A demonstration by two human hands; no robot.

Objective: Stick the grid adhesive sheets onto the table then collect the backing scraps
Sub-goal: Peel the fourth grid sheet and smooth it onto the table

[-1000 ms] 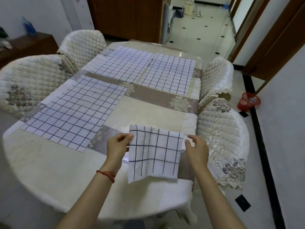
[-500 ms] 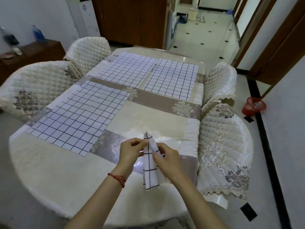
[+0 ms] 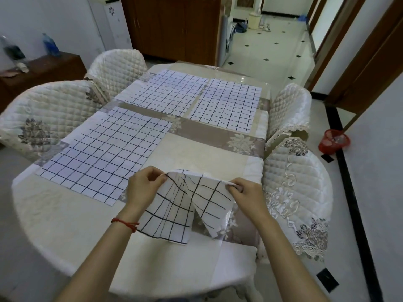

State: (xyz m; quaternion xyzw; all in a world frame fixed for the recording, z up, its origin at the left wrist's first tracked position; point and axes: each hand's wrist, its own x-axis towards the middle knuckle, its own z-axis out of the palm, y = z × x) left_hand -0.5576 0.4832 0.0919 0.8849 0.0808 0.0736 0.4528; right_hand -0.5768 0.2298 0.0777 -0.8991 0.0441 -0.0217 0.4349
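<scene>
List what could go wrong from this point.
1. The sheet hangs slack and creased between the left hand and right hand; its halves could fold together and stick.
2. Held only by its top corners, it may go down wrinkled or skewed on the table.
3. The free space is narrow, so it could overlap the nearest stuck sheet or overhang the table's edge.

The cloth-covered table (image 3: pixel 72 214) carries three flat grid sheets (image 3: pixel 104 153).

creased grid sheet (image 3: pixel 174 205) aloft; three sheets (image 3: pixel 104 153) flat on table (image 3: pixel 65 225)
</scene>
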